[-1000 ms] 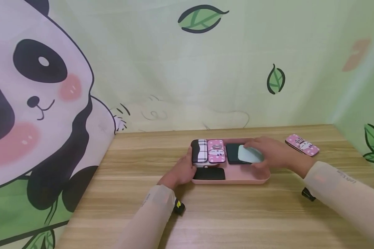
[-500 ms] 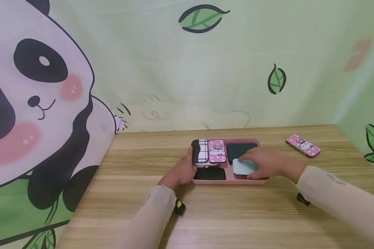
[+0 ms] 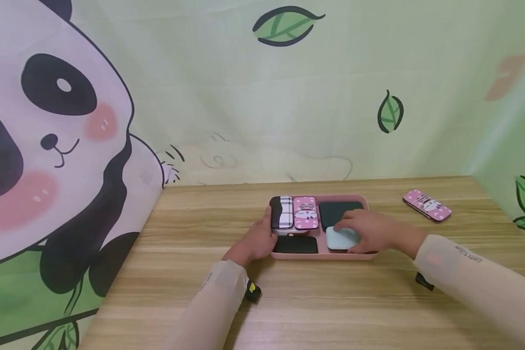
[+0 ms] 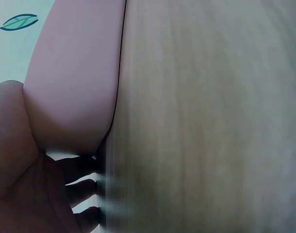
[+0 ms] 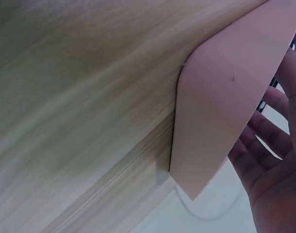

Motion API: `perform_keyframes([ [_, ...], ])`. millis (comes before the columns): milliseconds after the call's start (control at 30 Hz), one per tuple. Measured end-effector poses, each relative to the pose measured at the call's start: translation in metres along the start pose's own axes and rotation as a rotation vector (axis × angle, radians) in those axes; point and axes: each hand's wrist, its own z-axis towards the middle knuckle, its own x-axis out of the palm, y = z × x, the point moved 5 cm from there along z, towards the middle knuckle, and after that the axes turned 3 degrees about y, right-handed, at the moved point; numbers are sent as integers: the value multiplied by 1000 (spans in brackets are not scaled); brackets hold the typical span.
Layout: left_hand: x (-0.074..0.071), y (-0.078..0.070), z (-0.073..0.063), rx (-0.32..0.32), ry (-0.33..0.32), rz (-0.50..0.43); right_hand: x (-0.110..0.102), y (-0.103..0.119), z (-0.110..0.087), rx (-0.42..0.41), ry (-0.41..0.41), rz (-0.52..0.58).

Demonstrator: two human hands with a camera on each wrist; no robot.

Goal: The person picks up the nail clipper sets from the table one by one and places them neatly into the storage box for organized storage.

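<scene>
My right hand (image 3: 374,231) pinches a flat light-blue case (image 3: 343,238), fingers on its top and thumb at its near edge. The case lies low at the front right inside a pink tray (image 3: 323,255). My left hand (image 3: 255,239) grips the tray's left end; in the left wrist view its fingers (image 4: 82,191) reach along the outer wall. Inside the tray are a black-and-white plaid case (image 3: 282,212), a pink patterned case (image 3: 306,213), a black flat case (image 3: 295,244) at the front left and a dark flat case (image 3: 339,214) at the back right, partly hidden by my right hand.
A second pink patterned case (image 3: 427,205) lies on the wooden table (image 3: 332,301) to the right of the tray. Behind the table hangs a green cloth (image 3: 227,97) printed with a panda and leaves.
My right hand has brought the light-blue case from over the dark case toward the tray's front, then lowered it slightly. The left hand has stayed at the tray's end.
</scene>
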Motion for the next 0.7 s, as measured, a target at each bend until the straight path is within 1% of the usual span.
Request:
perform_keyframes([
  [33, 0, 0, 0, -2, 0, -3, 0, 0, 0, -3, -2, 0],
  [200, -1, 1, 0, 27, -17, 6, 0, 2, 1, -13, -11, -3],
  [267, 0, 1, 0, 27, -14, 13, 1, 3, -1, -20, -12, -3],
  [433, 2, 3, 0, 5, -4, 5, 2, 4, -1, -63, -22, -19],
  [700, 1, 1, 0, 29, -14, 21, 5, 7, -4, -120, -20, -58],
])
